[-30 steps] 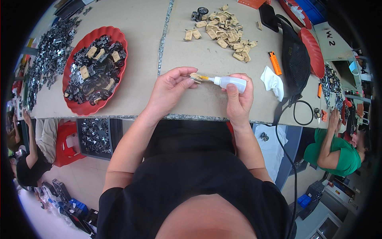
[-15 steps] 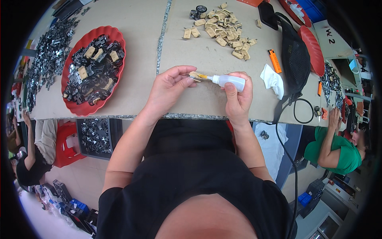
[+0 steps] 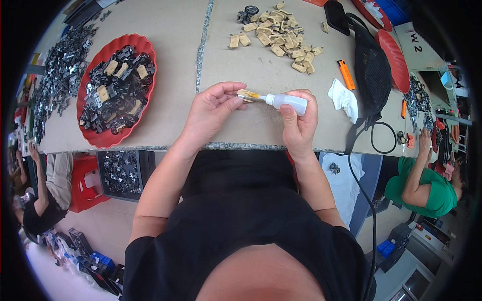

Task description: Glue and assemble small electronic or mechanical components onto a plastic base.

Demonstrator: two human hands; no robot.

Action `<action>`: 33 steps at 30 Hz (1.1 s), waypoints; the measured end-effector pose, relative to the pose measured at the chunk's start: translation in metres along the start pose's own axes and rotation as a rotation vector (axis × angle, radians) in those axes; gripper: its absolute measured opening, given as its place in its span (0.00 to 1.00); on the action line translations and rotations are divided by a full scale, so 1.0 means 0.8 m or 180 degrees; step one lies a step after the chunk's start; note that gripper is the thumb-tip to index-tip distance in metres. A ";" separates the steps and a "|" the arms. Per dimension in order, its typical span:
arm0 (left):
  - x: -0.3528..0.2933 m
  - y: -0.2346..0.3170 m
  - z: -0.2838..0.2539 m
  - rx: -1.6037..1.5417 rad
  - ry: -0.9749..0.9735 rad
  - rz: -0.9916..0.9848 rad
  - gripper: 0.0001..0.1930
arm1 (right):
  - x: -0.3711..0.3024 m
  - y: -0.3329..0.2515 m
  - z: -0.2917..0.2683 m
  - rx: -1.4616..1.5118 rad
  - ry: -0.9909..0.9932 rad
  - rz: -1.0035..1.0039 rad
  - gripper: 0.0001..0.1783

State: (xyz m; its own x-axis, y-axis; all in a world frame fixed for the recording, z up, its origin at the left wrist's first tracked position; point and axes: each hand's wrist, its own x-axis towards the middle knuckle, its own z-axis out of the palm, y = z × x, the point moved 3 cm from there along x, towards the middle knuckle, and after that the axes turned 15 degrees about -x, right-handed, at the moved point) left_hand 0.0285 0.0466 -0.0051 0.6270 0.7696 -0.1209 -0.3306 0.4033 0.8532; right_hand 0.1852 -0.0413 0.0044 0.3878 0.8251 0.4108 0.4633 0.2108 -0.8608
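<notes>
My left hand (image 3: 215,106) pinches a small tan part (image 3: 245,94) between thumb and fingertips, above the near edge of the table. In my right hand (image 3: 300,120) lies a white squeeze bottle (image 3: 292,104), its narrow nozzle pointing left. The nozzle's tip, amber in colour, meets or nearly touches the tan part; exactly where is too small to tell. Beyond my hands spreads a loose pile of similar tan parts (image 3: 281,36), with a dark wheeled piece (image 3: 247,14) beside it. To the left stands a red scalloped tray (image 3: 82,108) of dark wheeled pieces and several tan parts.
Dark metal parts (image 3: 60,80) heap at the far left. On the right lie an orange lighter (image 3: 346,75), a crumpled white tissue (image 3: 343,99) and a black bag (image 3: 372,70); a black cable (image 3: 362,185) hangs down. A person in green (image 3: 422,188) works at right, others at left.
Both hands keep the tan part and bottle together in almost the same place. The view has shifted slightly. The person in green has moved an arm.
</notes>
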 end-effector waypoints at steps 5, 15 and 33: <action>0.000 -0.001 -0.001 -0.0045 0.0001 0.0017 0.13 | -0.001 -0.002 -0.001 -0.0182 0.0006 -0.0160 0.13; 0.000 -0.001 -0.002 -0.0014 -0.0063 -0.0018 0.13 | -0.001 -0.004 -0.001 -0.0456 0.0169 -0.0364 0.14; 0.001 -0.003 -0.004 -0.0099 0.0052 -0.0040 0.12 | -0.002 -0.003 -0.002 -0.0599 0.0217 -0.0449 0.14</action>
State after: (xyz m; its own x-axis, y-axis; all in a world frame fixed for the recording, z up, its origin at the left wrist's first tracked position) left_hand 0.0276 0.0478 -0.0089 0.6198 0.7722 -0.1400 -0.3446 0.4281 0.8354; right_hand 0.1847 -0.0442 0.0064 0.3588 0.7559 0.5477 0.6544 0.2147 -0.7250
